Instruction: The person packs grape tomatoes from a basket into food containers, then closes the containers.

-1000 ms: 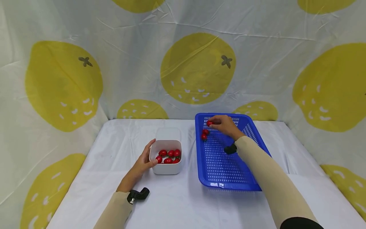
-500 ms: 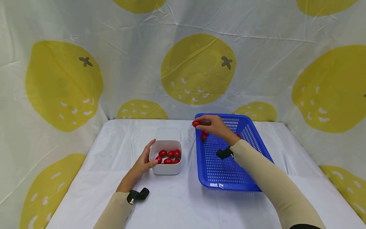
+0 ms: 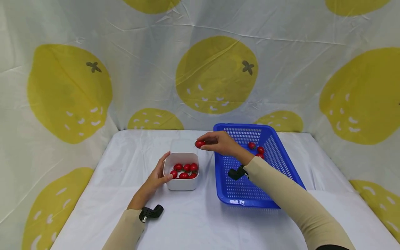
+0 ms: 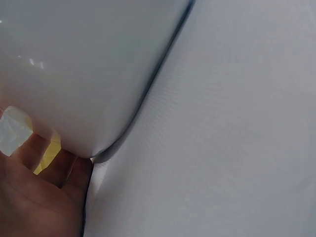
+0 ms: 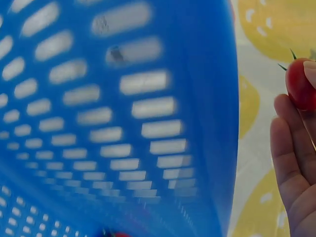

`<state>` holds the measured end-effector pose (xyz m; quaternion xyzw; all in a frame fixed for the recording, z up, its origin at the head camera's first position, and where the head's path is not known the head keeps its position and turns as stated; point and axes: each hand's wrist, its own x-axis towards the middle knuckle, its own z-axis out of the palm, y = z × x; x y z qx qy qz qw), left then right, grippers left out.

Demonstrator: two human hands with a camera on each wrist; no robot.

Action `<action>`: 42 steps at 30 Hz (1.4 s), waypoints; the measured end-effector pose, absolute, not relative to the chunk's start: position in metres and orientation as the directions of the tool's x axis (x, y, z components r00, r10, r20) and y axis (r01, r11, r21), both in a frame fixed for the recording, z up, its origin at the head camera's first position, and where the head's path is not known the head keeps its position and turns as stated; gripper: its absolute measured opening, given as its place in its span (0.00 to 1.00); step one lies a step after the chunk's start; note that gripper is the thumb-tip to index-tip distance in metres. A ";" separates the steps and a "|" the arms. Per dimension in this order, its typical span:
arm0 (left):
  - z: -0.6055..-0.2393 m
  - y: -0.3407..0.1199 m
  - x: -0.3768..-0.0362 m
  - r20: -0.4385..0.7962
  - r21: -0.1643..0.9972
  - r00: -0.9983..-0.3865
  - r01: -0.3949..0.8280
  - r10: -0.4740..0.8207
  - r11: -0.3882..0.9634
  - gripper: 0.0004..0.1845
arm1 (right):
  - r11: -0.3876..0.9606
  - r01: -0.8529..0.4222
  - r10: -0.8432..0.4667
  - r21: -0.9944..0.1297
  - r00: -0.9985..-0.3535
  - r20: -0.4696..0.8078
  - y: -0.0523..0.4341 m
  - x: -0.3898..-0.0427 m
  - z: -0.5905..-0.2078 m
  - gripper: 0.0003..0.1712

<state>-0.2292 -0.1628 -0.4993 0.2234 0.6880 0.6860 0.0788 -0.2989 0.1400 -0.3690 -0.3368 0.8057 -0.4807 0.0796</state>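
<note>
My left hand (image 3: 156, 175) grips the left side of a small white box (image 3: 182, 185), its thumb at the front rim and fingers along the side. In the left wrist view, fingers (image 4: 74, 173) touch the box wall (image 4: 94, 84). Several cherry tomatoes (image 3: 186, 167) lie inside that box. Between thumb and fingers my right hand (image 3: 225, 144) pinches one cherry tomato (image 3: 200, 144), just past the left rim of the blue basket (image 3: 234, 201) and above the box's far right corner. The right wrist view shows this tomato (image 5: 300, 86) with its green stem tips.
Inside the basket, a few more cherry tomatoes (image 3: 251, 146) lie toward the far right; the right arm hides part of the floor. A pale flat lid (image 3: 182, 144) lies behind the box. White cloth (image 3: 193, 222) covers the table, and a lemon-print curtain (image 3: 143, 69) rises behind.
My right hand has lifted a cherry tomato from the basket's far left and carried it left, past the rim toward the box. My left hand and the box have stayed put.
</note>
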 end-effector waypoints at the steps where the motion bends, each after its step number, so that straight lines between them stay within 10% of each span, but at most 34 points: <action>1: -0.500 -0.163 -0.230 0.192 0.980 -0.889 0.197 0.415 -0.033 0.45 | 0.309 -0.462 -0.629 -0.831 -0.755 0.185 0.137 -0.297 -0.369 0.19; 12: -0.501 -0.163 -0.231 0.207 0.975 -0.880 0.220 0.428 -0.020 0.45 | 0.307 -0.466 -0.754 -0.830 -0.651 0.087 0.118 -0.296 -0.383 0.19; 42: -0.499 -0.166 -0.230 0.188 0.980 -0.887 0.197 0.421 -0.023 0.44 | 0.364 -0.525 -0.767 -0.769 -0.637 0.071 0.113 -0.294 -0.398 0.22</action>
